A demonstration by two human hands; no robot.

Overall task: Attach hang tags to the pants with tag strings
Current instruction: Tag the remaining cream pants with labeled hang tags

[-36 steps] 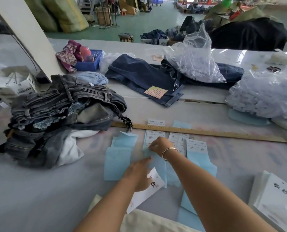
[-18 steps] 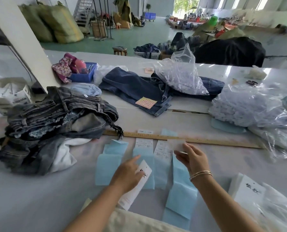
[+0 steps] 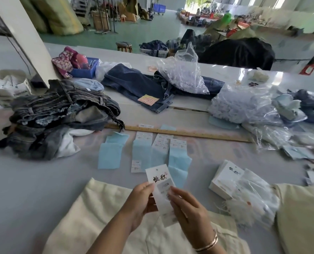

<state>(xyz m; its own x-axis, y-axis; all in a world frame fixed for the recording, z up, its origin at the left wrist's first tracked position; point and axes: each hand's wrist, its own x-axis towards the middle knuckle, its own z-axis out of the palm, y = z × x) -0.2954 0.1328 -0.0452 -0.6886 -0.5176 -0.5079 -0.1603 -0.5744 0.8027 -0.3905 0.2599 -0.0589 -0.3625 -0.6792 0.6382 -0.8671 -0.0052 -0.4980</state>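
Observation:
A white hang tag (image 3: 158,177) with black brush lettering stands upright between both hands above cream pants (image 3: 97,213) lying at the table's near edge. My left hand (image 3: 140,202) pinches the tag's left edge. My right hand (image 3: 186,208) presses a small pale sticker (image 3: 165,186) onto the tag's face with the thumb. Blue sticker sheets (image 3: 142,153) with white labels lie in a row just beyond the hands. A white stack of hang tags (image 3: 225,177) sits to the right, beside a bag of pale tag strings (image 3: 244,208).
A heap of denim pants (image 3: 61,114) lies at the left. A long wooden ruler (image 3: 189,133) crosses the table past the sheets. Dark jeans (image 3: 139,87) and clear plastic bags (image 3: 244,105) fill the far and right side. More cream fabric (image 3: 302,217) sits at the right edge.
Both hands pulled back from the sticker sheets toward me. The left hand lifted the hang tag upright. The right hand brought a peeled sticker onto the tag.

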